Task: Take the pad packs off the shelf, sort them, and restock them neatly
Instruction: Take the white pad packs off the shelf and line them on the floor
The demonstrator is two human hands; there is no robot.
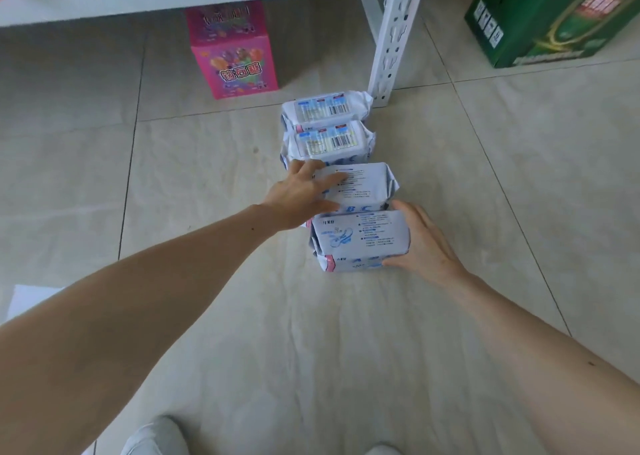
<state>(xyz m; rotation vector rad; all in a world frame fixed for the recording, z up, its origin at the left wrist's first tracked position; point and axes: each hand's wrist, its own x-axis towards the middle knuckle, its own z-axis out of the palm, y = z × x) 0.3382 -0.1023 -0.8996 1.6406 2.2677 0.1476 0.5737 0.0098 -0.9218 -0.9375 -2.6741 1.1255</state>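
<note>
Left hand (304, 191) flat on third pack (360, 187), right hand (420, 243) open against nearest pack (360, 239); squaring the floor row needs even pressure from both sides.

Both bare forearms reach forward and down. The left hand (304, 191) lies palm-down with fingers straight and spread, thumb stretched out. The right hand (420, 243) stands on edge, fingers straight and together, thumb extended low; its fingertips seem slightly bent.
</note>
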